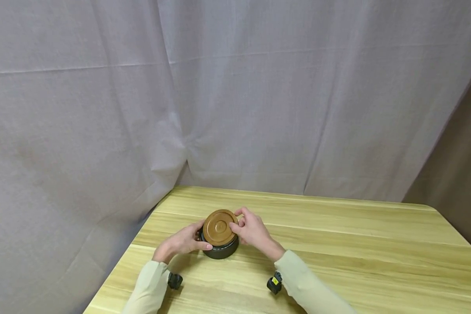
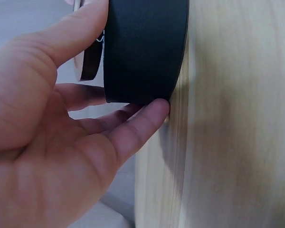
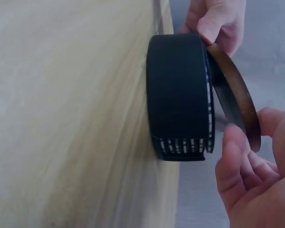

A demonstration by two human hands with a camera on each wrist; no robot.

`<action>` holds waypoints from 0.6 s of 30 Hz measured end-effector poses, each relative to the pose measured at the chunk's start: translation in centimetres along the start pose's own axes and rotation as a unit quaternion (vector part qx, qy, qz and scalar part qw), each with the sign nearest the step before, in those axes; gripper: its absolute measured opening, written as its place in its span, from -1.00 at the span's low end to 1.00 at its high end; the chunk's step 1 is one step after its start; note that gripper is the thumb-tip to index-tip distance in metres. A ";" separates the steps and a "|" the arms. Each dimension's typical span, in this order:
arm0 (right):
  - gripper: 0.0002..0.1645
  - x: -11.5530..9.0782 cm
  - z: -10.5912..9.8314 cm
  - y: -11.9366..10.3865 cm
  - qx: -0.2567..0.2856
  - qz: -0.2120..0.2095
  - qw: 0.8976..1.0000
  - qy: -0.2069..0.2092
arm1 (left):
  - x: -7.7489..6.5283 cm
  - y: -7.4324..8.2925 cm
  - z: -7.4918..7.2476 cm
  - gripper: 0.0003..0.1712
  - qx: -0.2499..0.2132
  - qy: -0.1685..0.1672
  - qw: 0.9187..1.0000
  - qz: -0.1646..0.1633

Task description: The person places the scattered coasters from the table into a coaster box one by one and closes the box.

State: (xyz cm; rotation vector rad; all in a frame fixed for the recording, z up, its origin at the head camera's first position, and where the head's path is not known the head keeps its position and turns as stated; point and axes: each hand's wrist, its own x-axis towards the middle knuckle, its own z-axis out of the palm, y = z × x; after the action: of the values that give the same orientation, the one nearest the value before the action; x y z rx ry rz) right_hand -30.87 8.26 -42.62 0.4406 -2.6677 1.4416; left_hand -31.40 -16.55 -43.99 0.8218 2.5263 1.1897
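A round black holder (image 1: 221, 252) with white stitching along its edge stands on the table. My left hand (image 1: 183, 239) grips its left side, thumb at the upper rim and fingers around the wall, as the left wrist view of the holder (image 2: 145, 52) shows. Above the holder's mouth a round brown coaster (image 1: 216, 229) with ring grooves is tilted. In the right wrist view the coaster (image 3: 237, 95) leans away from the holder at my right hand's side and meets the rim near my left thumb. My right hand (image 1: 254, 230) pinches its right edge between thumb and fingers. The holder's inside is hidden.
The wood-grain table (image 1: 357, 244) extends far to the right of the holder. A grey curtain (image 1: 259, 109) hangs behind the table's back edge and along its left side. Small black wrist cameras hang beneath both forearms.
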 end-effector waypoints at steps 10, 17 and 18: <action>-0.63 0.3 1.3 0.7 -0.049 -0.001 0.999 -0.014 | -0.6 -0.1 -0.1 -0.04 -0.010 -0.003 1.000 -0.008; -0.65 0.5 1.9 1.0 -0.043 0.002 0.999 -0.024 | -0.7 0.0 -0.4 -0.08 -0.031 -0.009 0.999 -0.006; -0.65 0.5 1.9 1.1 -0.044 0.001 0.999 -0.024 | -0.7 0.0 -0.4 -0.08 -0.034 -0.009 0.999 -0.005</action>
State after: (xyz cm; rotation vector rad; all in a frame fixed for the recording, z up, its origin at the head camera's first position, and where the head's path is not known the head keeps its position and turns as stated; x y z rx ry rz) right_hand -31.51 7.12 -44.46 0.4706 -2.7573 1.3234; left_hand -31.01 -17.14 -43.74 0.7981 2.4582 1.2506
